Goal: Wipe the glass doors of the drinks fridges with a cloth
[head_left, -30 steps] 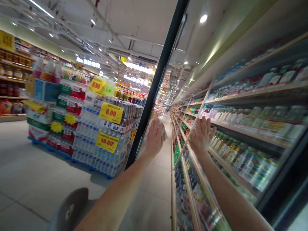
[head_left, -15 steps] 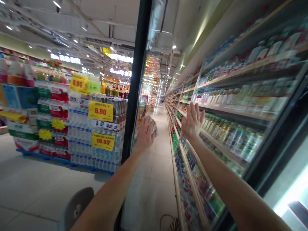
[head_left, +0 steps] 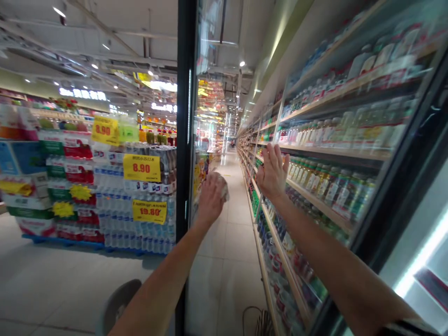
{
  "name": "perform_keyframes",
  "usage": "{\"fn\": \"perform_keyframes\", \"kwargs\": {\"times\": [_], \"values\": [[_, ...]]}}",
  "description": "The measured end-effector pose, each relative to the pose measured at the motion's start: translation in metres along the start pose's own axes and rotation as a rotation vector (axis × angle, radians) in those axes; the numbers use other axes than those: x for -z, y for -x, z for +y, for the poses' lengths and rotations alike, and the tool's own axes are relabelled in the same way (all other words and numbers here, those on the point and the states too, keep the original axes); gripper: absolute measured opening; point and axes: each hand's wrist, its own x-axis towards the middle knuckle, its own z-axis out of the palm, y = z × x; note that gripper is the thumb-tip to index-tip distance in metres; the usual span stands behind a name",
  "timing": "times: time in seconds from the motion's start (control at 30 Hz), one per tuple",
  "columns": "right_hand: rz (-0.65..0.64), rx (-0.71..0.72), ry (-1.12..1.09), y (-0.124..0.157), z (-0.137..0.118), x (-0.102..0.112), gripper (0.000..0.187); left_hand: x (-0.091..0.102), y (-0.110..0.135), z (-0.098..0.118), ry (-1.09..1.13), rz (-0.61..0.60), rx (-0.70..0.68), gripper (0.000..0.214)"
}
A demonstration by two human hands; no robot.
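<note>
A glass door pane with a dark frame [head_left: 185,154] stands before me, and both arms reach out to it. My left hand [head_left: 210,200] is closed around a crumpled whitish cloth [head_left: 224,186], near the pane's left side. My right hand [head_left: 273,172] is raised with its fingers up and slightly apart and holds nothing. It looks laid against the glass, but actual contact is hard to tell. Through the pane, shelves of bottled drinks [head_left: 336,186] appear on the right, behind my right hand.
Left of the door frame, stacked drink packs [head_left: 136,233] carry yellow price signs [head_left: 142,168]. A grey rounded plastic object [head_left: 121,298] sits at the lower left. The tiled aisle floor [head_left: 210,280] runs into the distance. A dark cord [head_left: 250,310] shows near the bottom.
The door frame has shifted left in view as the camera turned slightly. My left hand with the cloth is farther from the frame's left post. My right hand keeps its spread shape.
</note>
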Motion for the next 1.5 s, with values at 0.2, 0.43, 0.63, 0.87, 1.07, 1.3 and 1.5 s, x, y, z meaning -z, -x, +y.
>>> {"fn": "perform_keyframes", "kwargs": {"times": [0.2, 0.43, 0.63, 0.87, 1.07, 1.3, 1.5], "values": [[0.047, 0.005, 0.007, 0.0, 0.0, -0.003, 0.053, -0.001, -0.003, 0.002, 0.017, 0.013, 0.065, 0.062], [0.006, -0.001, 0.006, 0.0, 0.003, -0.002, 0.053, -0.007, 0.0, 0.017, 0.04, -0.129, -0.116, 0.056], [0.001, -0.017, -0.009, -0.001, 0.0, 0.0, 0.054, 0.01, -0.012, -0.019, -0.008, -0.027, 0.093, 0.064], [0.035, 0.012, -0.017, 0.0, 0.002, 0.001, 0.054, -0.008, 0.006, 0.041, 0.05, -0.257, -0.332, 0.049], [0.048, 0.008, -0.016, 0.001, 0.002, 0.001, 0.053, 0.018, -0.004, -0.018, -0.002, -0.073, -0.101, 0.055], [0.082, 0.017, -0.043, 0.001, 0.002, 0.0, 0.053, 0.003, -0.007, 0.005, 0.038, -0.087, 0.001, 0.064], [0.186, 0.076, -0.087, 0.003, 0.004, 0.0, 0.053, -0.015, -0.043, 0.023, 0.018, -0.203, -0.195, 0.05]]}}
